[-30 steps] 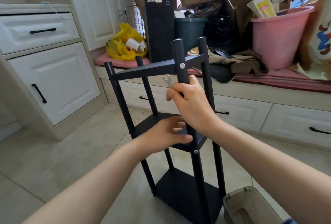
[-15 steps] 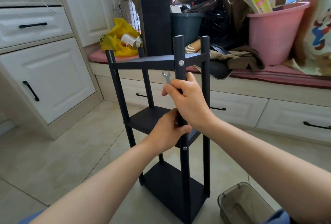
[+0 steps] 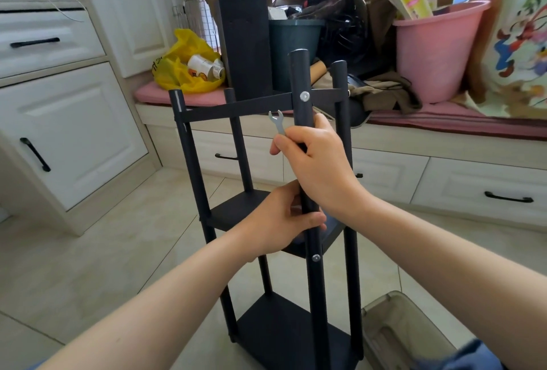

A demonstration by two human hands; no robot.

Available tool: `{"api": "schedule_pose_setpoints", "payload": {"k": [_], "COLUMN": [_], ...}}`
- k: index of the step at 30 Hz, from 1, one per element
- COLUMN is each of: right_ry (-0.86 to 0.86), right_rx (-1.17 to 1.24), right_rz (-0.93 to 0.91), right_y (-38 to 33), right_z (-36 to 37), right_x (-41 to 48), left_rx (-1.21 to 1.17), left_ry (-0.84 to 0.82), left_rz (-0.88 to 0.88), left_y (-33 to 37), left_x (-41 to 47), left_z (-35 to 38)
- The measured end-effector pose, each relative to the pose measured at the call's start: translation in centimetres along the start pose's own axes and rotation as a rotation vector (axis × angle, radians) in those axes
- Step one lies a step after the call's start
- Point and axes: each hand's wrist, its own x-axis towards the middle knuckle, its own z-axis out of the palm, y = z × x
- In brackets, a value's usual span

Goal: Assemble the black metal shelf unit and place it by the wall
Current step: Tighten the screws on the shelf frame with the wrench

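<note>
The black metal shelf unit (image 3: 236,107) stands upright on the tiled floor in front of me, with three shelves and four round posts. My right hand (image 3: 318,162) grips the nearest front post (image 3: 300,79) just below the top shelf, and a small silver wrench (image 3: 276,121) sticks up out of the same fist. My left hand (image 3: 278,221) grips the same post lower down, at the level of the middle shelf (image 3: 236,212). Silver bolt heads show on that post at the top and middle shelves.
A window bench with a pink cushion (image 3: 444,121) runs behind the shelf, loaded with a black computer tower (image 3: 245,41), a yellow bag (image 3: 183,64), a pink bucket (image 3: 432,49) and cardboard boxes. White cabinets (image 3: 68,132) stand at the left. A grey plastic bin (image 3: 405,334) sits on the floor at lower right.
The shelf unit has swung from tilted to upright and sits squarer to me. My left hand went from touching the middle shelf to gripping the front post. My right hand kept its grip.
</note>
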Motion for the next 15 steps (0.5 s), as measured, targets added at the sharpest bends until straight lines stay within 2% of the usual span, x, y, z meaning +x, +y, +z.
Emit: {"api": "schedule_pose_setpoints", "payload": {"k": [5,8,15], "right_ry": [0.019,-0.025,-0.161], "right_rx": [0.013,0.012,0.097], "right_rz": [-0.020,-0.030,-0.099], "right_y": [0.0,-0.1,0.4], "right_z": [-1.2,-2.0,-3.8], "right_x": [-0.6,-0.6,-0.2], "left_rx": [-0.055,-0.092,-0.189], "left_ry": [-0.068,-0.090,0.019], "left_rz": [-0.016,-0.049,-0.033], "left_y": [0.6,0.7,0.7], "left_x": [0.0,0.0,-0.9], "left_z": [0.3,0.1,-1.2]}}
